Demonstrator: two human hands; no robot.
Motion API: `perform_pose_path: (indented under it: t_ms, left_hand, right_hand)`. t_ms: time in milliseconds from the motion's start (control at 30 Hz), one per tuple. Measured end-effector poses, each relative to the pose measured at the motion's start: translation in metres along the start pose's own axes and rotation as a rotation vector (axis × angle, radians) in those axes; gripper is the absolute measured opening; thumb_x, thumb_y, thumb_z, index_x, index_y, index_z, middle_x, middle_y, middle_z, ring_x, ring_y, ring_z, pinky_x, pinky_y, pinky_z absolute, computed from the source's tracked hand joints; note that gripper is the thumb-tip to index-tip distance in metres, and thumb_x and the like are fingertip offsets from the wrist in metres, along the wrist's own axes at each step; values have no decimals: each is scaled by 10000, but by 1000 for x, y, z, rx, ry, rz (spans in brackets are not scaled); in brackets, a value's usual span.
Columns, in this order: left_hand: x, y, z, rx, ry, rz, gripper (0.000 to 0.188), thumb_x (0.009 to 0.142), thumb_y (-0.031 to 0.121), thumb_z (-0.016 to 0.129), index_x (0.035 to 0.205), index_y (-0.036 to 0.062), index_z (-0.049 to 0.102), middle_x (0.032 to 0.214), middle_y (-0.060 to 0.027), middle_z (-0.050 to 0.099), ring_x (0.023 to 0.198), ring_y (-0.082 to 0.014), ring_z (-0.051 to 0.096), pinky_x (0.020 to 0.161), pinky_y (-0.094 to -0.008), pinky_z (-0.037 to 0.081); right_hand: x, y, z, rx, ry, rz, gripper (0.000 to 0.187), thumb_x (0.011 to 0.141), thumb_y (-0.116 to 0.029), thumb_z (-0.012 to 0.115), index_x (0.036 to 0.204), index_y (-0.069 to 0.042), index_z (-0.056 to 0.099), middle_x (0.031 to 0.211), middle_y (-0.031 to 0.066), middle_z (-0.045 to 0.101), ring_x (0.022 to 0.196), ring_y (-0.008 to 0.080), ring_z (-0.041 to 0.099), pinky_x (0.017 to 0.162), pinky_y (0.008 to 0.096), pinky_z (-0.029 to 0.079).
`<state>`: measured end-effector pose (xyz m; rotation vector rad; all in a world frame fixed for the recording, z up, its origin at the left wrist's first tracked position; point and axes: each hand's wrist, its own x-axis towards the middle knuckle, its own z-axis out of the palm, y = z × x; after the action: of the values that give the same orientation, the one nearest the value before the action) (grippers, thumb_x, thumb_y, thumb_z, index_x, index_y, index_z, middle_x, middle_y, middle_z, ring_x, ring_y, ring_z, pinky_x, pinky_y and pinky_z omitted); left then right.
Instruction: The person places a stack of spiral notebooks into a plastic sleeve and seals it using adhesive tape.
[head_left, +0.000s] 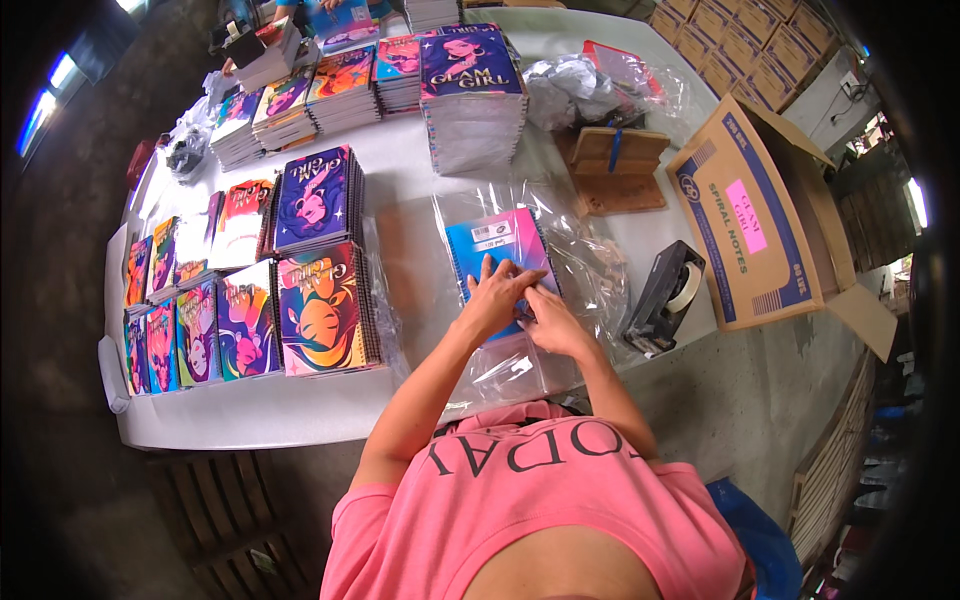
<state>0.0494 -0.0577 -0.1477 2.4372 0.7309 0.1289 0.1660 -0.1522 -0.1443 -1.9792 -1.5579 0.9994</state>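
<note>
A spiral notebook (513,238) with a blue and pink cover lies in front of me, a white label near its far edge. Clear plastic wrap (590,265) spreads around it and toward me. My left hand (494,298) rests on the cover with fingers stretched, some of them reaching over to my right hand. Beside it, my right hand (556,320) sits at the notebook's near right part with its fingers bent in. Whatever those right fingers pinch, if anything, is hidden.
Stacks of spiral notebooks (318,200) fill the table's left side, and a tall stack (470,110) stands behind. At right are a black tape dispenser (664,298), a wooden stand (615,170) and an open cardboard box (745,215). Another person's hand (228,66) shows at the far side.
</note>
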Motion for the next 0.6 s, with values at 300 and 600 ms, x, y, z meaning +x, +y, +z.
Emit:
perform_pose_path:
  t_ms: [300, 600]
  left_hand:
    - [4, -3, -5, -212, 177, -71, 753, 487, -40, 815, 1157, 18, 477, 1147, -140, 454, 1035, -332, 518, 884, -391, 464]
    - [-1, 3, -11, -222, 159, -91, 749, 512, -23, 809, 1169, 21, 453, 1148, -144, 444, 1043, -346, 502, 890, -420, 431]
  right_hand:
    - [-88, 10, -31, -72, -102, 124, 464, 784, -41, 607, 1227, -74, 473, 718, 202, 638, 707, 323, 667, 639, 399, 503]
    - [31, 79, -61, 290, 224, -141, 483, 937, -249, 516, 1377, -81, 408, 1422, 125, 404, 1335, 228, 354, 1072, 341, 303]
